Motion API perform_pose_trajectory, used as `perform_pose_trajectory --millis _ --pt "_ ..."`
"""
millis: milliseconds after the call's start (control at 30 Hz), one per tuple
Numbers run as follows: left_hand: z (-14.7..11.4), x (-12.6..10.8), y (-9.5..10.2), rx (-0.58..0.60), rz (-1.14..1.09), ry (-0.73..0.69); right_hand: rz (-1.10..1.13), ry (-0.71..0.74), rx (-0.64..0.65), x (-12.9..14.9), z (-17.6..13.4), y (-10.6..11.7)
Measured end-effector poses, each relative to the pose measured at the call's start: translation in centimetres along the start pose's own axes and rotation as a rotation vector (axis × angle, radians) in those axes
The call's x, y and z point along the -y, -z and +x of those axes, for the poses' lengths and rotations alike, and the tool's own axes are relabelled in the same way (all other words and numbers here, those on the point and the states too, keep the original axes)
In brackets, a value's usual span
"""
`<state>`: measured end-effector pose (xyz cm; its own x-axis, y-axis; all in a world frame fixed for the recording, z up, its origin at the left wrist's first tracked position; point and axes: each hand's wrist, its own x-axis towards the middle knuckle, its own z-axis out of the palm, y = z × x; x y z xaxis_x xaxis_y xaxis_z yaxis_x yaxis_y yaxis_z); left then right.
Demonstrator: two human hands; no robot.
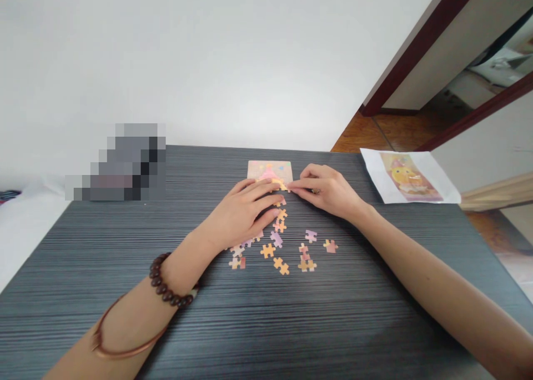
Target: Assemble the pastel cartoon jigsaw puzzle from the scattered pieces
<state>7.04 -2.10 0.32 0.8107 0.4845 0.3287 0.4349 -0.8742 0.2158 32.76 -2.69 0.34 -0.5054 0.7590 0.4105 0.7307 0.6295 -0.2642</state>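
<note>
- The table [258, 324]: dark grey, finely ribbed like streaked wood grain.
- The printed sheet [410, 177]: white paper, slightly curled, with a yellow cartoon figure, at the table's right.
- The left hand [244, 213]: palm down, fingers loosely spread at the puzzle's near edge (round dark beads circle the wrist).
- The right hand [328, 190]: thumb and fingertips narrowed at the puzzle's near right corner; whether they pinch a piece, I cannot tell.
- The puzzle [268, 170]: a flat, partly joined pastel picture near the far edge, apparently being fitted; the next move calls for aligning tabs with notches.
- The loose pieces [268, 250]: knobbed, yellow, lilac and pink, scattered nearer.
</note>
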Motion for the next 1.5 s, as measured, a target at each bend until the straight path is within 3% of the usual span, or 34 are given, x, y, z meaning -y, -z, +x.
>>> perform_pose_trajectory --millis 300,500,700,900,1133,1333,1500 --pt "0.0 0.0 0.0 0.0 0.006 -0.005 -0.005 0.016 0.073 -0.3 -0.1 0.0" --pt "0.1 0.0 0.2 0.016 -0.037 0.009 -0.023 0.051 0.016 -0.2 0.0 -0.6" --pt "0.0 0.6 0.4 -0.058 -0.189 0.1 0.02 0.102 -0.105 0.3 -0.1 -0.8" --pt "0.0 0.6 0.4 -0.105 -0.187 0.031 -0.002 0.129 -0.058 0.5 -0.1 -0.7" --pt "-0.2 1.0 0.9 -0.316 -0.318 0.196 -0.061 0.155 -0.042 0.5 -0.1 -0.3" --pt "0.0 0.7 0.9 -0.462 -0.611 0.356 -0.058 0.164 -0.081 0.4 -0.3 -0.7" --pt "-0.5 1.7 1.1 -0.384 -0.264 0.245 -0.1 0.142 -0.104 0.5 -0.3 -0.8"
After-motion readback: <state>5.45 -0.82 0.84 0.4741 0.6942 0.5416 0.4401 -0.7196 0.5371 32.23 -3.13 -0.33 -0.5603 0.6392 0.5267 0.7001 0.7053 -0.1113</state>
